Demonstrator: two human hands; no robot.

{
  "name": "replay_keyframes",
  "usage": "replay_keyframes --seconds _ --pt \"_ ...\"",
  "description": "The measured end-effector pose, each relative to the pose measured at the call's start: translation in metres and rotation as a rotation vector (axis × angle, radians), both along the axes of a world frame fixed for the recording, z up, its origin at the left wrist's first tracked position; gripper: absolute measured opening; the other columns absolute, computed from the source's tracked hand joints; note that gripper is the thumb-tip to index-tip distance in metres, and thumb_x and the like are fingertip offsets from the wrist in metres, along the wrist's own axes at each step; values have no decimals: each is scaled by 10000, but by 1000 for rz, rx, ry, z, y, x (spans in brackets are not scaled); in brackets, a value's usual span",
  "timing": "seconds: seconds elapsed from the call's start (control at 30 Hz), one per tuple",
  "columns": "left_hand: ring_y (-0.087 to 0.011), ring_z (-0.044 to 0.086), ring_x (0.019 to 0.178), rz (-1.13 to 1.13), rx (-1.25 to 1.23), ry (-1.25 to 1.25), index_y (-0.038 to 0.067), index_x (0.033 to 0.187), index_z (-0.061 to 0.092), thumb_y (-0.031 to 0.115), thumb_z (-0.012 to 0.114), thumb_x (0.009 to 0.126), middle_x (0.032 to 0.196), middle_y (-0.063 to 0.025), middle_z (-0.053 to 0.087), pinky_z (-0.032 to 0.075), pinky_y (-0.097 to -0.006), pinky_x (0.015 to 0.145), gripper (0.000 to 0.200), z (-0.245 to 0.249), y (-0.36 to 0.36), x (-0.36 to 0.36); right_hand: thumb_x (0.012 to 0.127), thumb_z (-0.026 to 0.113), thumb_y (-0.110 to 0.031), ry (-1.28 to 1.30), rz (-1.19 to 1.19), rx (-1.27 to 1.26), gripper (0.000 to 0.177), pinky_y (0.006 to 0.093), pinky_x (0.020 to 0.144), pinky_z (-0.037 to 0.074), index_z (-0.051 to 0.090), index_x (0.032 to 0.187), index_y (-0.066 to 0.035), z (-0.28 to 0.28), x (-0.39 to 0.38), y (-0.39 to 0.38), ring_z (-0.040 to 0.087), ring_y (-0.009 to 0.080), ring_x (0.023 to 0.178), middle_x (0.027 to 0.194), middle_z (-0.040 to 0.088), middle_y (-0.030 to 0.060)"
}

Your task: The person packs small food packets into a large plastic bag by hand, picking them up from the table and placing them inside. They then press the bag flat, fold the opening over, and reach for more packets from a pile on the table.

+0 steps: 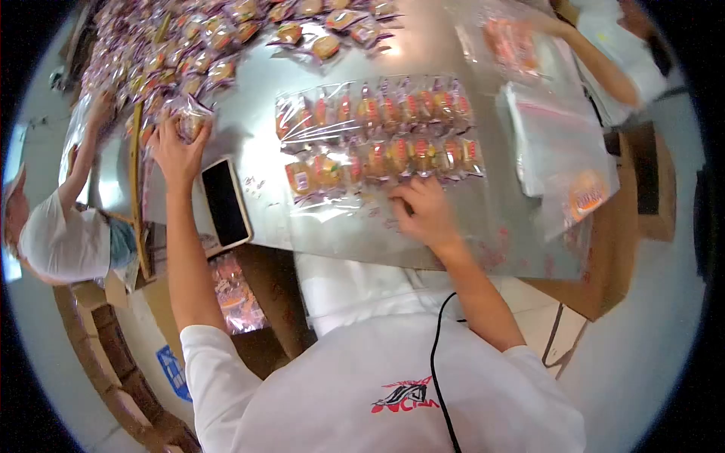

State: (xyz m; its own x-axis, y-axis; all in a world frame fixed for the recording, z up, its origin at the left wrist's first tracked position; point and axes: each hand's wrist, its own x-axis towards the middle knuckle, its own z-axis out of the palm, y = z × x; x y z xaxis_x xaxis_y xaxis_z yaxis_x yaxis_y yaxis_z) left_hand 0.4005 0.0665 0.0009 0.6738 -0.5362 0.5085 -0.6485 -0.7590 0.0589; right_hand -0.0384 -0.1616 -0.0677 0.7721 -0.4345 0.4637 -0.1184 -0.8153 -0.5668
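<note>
At the pile's near edge, my left hand (pixel 180 149) is closed around a small wrapped cake (pixel 195 123) in clear and purple film. My right hand (pixel 427 214) lies lower right, its fingers curled at the bottom edge of the lower row of wrapped cakes (pixel 399 159). What those fingers grip, if anything, I cannot make out. Above is a second row of wrapped cakes (pixel 377 112). Shiny clear plastic (pixel 321 204) surrounds both rows and spreads flat to the right, under my right arm.
A heap of wrapped cakes (pixel 219 36) covers the far left. A phone (pixel 225 202) lies beside my left forearm. Clear bags (pixel 555 140) are stacked at right. Boxes (pixel 604 264) stand below the table (pixel 260 151). Co-workers' arms (pixel 83 151) reach in at left and upper right.
</note>
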Motion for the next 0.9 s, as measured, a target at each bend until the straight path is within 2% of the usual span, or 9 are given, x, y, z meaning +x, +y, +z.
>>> replay_keyframes --seconds 0.1,0.13,0.17,0.33,0.43,0.63,0.83,0.87,0.9 --pt "-423 453 1390 29 134 169 110 1390 581 515 840 768 1476 -137 586 408 -563 1134 786 -10 -28 0 782 726 -56 -11 -15 6 130 408 757 473 739 894 -123 2 -1 2 571 293 815 829 632 55" --pt "-438 435 1402 2 139 233 176 1451 531 480 832 763 1480 -128 580 419 -577 1132 810 -16 -34 13 778 728 -59 -12 -24 -3 134 407 757 473 741 894 -125 2 -2 1 571 291 813 832 631 53" --pt "-442 432 1404 -36 186 217 231 1450 542 465 820 776 1474 -115 584 450 -571 1101 766 -22 -35 24 773 731 -62 -14 -26 -5 139 406 757 472 742 894 -128 2 -1 2 570 289 811 834 631 51" --pt "-448 554 1282 -15 173 146 251 1407 603 424 809 786 1404 -116 637 496 -566 1033 676 -20 -63 22 776 719 -112 40 -18 16 118 434 824 504 740 892 -95 1 0 5 629 317 861 892 673 90" --pt "-442 612 1197 -93 129 88 227 1387 625 400 793 798 1392 -126 646 493 -573 1036 636 -27 -76 30 775 715 -115 56 -9 6 121 439 828 499 740 891 -93 2 -1 -1 631 316 860 889 672 91" --pt "-398 629 1221 -167 1 43 72 1281 666 393 804 779 1368 -145 657 484 -567 1042 612 -35 -84 29 775 707 -117 39 -22 21 111 456 844 498 732 875 -76 1 1 4 636 324 856 861 666 92" --pt "-364 695 1081 -227 -286 166 33 1202 672 258 919 723 1162 -181 721 537 -440 948 584 -1 -95 6 763 700 -104 48 -16 44 93 460 850 508 722 847 -70 2 -3 1 645 320 866 850 665 97" --pt "-284 711 983 -230 -366 85 14 1178 675 215 951 731 1081 -138 742 546 -384 893 563 5 -96 1 752 706 -105 32 -7 34 96 457 829 514 721 841 -71 3 -3 0 648 317 853 844 664 96" --pt "-260 707 979 -257 -567 198 8 1172 675 206 940 755 1084 -124 741 545 -373 891 532 15 -98 -11 742 712 -105 14 5 25 100 454 808 520 721 836 -71 4 -3 0 650 315 841 838 664 94"
